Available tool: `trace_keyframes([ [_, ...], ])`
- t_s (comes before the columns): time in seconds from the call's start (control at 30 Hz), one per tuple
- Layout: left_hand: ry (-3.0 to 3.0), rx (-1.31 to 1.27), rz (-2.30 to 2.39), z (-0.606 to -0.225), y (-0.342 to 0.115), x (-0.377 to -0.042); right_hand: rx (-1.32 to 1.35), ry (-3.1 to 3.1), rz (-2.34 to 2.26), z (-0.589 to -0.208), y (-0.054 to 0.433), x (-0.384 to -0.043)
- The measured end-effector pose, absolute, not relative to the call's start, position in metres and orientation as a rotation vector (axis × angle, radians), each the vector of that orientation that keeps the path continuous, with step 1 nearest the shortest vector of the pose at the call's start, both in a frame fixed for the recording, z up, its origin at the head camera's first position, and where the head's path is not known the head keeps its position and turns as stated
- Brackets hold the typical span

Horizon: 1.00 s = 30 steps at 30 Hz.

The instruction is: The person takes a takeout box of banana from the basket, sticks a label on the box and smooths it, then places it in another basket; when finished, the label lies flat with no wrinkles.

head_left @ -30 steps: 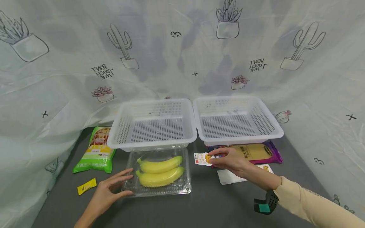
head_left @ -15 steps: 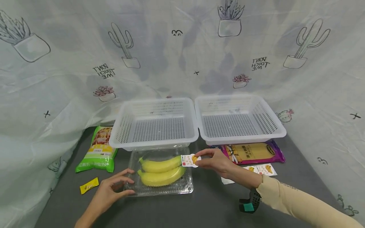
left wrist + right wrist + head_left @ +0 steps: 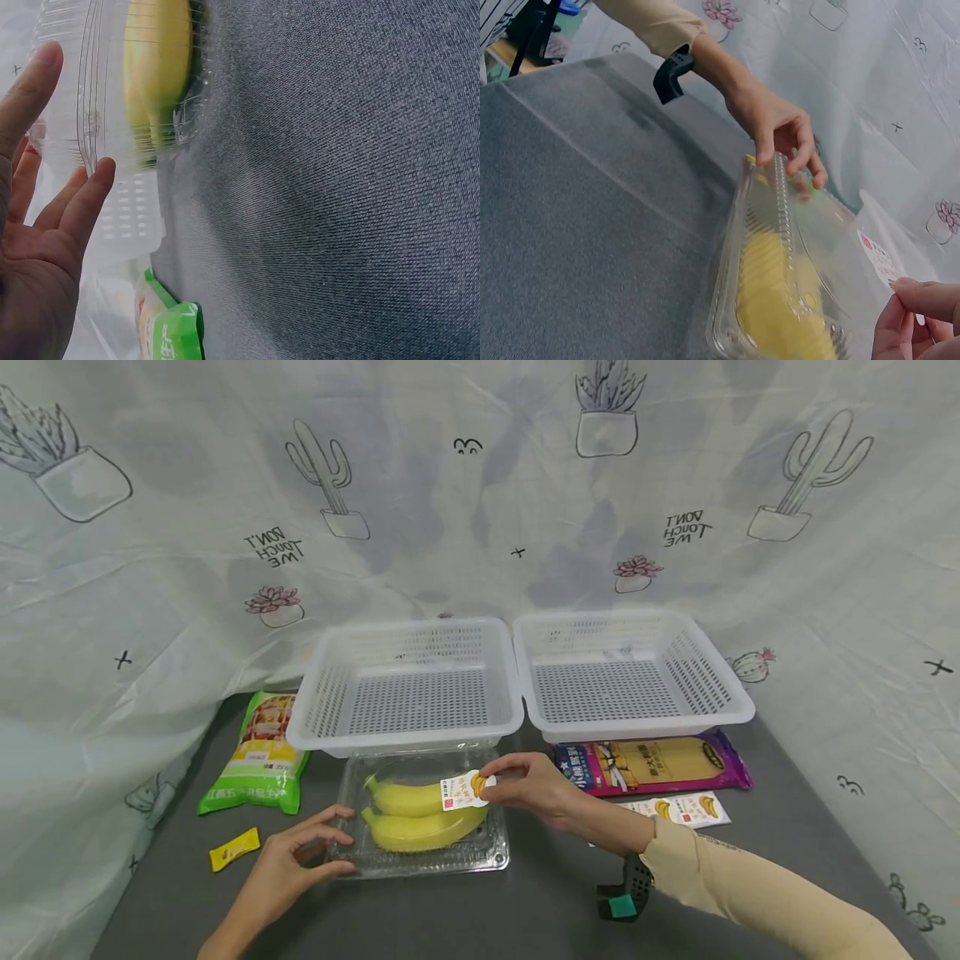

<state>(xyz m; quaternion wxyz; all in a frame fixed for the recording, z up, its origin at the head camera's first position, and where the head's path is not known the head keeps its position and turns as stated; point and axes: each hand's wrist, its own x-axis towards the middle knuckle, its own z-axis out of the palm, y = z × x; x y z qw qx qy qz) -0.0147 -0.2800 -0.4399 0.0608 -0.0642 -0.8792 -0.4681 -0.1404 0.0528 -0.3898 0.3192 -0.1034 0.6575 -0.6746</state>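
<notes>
Two yellow bananas (image 3: 423, 829) lie inside a clear plastic clamshell box (image 3: 420, 862), its lid down. My left hand (image 3: 281, 864) rests against the box's left end, thumb and fingers spread apart, fingertips touching the rim. The left wrist view shows the thumb and fingers (image 3: 88, 199) at the ridged plastic edge. Over the lid's right part, my right hand (image 3: 536, 789) pinches a white banana label (image 3: 457, 791) by its right end. Whether the label touches the lid, I cannot tell. Farther right lies a sheet with more banana labels (image 3: 686, 809), partly hidden by my right forearm.
Two white perforated baskets (image 3: 405, 742) (image 3: 641, 727) stand side by side behind the box. A purple pasta packet (image 3: 660, 762) lies before the right one. At left are a green snack bag (image 3: 258, 772) and a small yellow sachet (image 3: 235, 849).
My right hand has moved left with the banana label, from beside the box to over its lid, uncovering more of the pasta packet. The left hand stays at the box's end.
</notes>
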Motion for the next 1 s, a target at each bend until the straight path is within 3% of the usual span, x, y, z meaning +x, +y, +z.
trace_keyframes([
  [0.4,-2.687,-0.182,-1.420,-0.438,-0.280,-0.017,-0.328,1.702,-1.747,-0.390,0.027,-0.137],
  [0.67,-2.679,-0.196,-1.421,-0.439,-0.281,-0.016,-0.327,1.570,-1.656,-0.388,0.013,-0.153],
  [1.0,-2.665,-0.193,-1.425,-0.440,-0.280,-0.015,-0.755,1.516,-1.358,-0.394,-0.001,-0.197],
])
